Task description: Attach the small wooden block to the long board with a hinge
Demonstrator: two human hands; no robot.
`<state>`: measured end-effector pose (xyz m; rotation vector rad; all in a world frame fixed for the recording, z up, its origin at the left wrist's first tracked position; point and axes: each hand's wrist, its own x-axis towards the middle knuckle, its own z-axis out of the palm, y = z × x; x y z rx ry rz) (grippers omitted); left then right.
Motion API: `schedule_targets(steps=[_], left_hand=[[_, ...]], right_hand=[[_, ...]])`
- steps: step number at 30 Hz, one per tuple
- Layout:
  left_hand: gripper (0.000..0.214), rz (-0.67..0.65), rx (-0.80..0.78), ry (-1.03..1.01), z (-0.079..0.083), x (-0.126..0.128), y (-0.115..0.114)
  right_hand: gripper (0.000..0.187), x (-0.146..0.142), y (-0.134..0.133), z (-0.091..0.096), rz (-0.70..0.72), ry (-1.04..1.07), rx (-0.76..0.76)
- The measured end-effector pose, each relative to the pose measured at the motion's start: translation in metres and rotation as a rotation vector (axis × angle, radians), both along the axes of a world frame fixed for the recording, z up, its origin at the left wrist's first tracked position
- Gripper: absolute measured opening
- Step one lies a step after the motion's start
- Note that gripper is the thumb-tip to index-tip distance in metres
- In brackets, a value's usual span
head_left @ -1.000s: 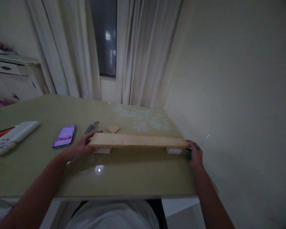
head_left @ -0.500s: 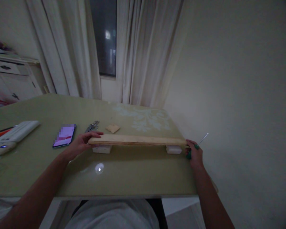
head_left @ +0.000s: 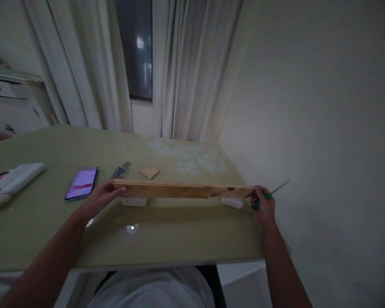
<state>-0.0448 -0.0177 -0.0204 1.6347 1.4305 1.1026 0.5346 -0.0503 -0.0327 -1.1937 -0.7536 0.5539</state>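
A long plywood board [head_left: 173, 189] is tilted up, its broad face turned towards me. My left hand [head_left: 104, 196] grips its left end, the thumb on the near face. At the right end, my right hand [head_left: 262, 204] holds the board's edge and also a screwdriver [head_left: 280, 186] with a green handle, its metal shaft pointing up and right. Two white blocks, a left block [head_left: 134, 201] and a right block [head_left: 232, 202], stand on the table below the board, partly hidden by it. Whether the board still touches them I cannot tell.
On the table [head_left: 186, 239] behind the board lie a small square wood piece [head_left: 149, 172] and a bunch of keys [head_left: 121, 170]. A phone [head_left: 82, 183] and a white power strip [head_left: 17, 179] are to the left. A wall [head_left: 333, 128] rises on the right.
Both hands have tilted the board, so its broad face now shows instead of its top and near edge. The right block has turned slightly. The view has shifted a little.
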Motion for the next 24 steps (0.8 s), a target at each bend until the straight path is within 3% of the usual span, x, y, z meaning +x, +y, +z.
schedule_targets(steps=[14,24], left_hand=[[0.073,-0.046,-0.062,0.007,0.000,0.001,0.004],[0.060,0.041,0.036,-0.072,0.010,-0.001,-0.006]], right_hand=[[0.064,0.003,0.003,-0.003,-0.027,-0.083,-0.015],[0.072,0.000,-0.002,0.004,0.040,-0.103,-0.070]])
